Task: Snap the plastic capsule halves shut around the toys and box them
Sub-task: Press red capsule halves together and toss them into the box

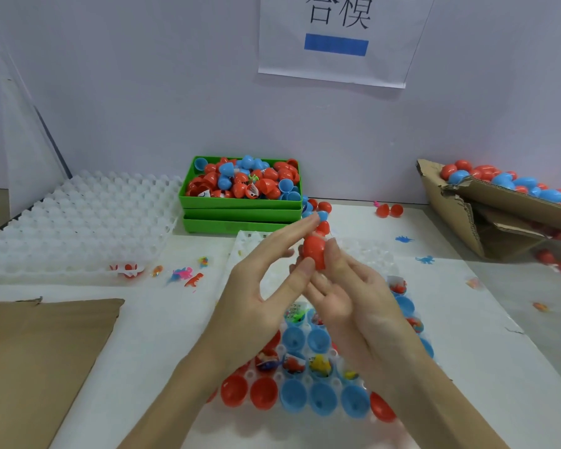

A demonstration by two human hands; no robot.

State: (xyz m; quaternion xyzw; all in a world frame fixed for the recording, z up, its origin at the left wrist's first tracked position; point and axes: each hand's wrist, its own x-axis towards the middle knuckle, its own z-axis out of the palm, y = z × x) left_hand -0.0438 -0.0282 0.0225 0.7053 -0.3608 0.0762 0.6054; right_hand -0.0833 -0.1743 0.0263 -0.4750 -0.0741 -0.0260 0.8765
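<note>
At the centre of the frame we see a red capsule (314, 251) held between both hands above the clear tray (250, 241). The right hand (347, 296), palm up, curls its fingers and thumb around the capsule; the left hand (266, 286) touches it with the thumb tip, its other fingers stretched out straight. Below the hands the tray's pockets hold red and blue capsule halves (293, 395), some with small toys inside. Above centre sits a green bin (240, 205) heaped with halves, and at the right edge a cardboard box (499, 202) holds closed capsules.
</note>
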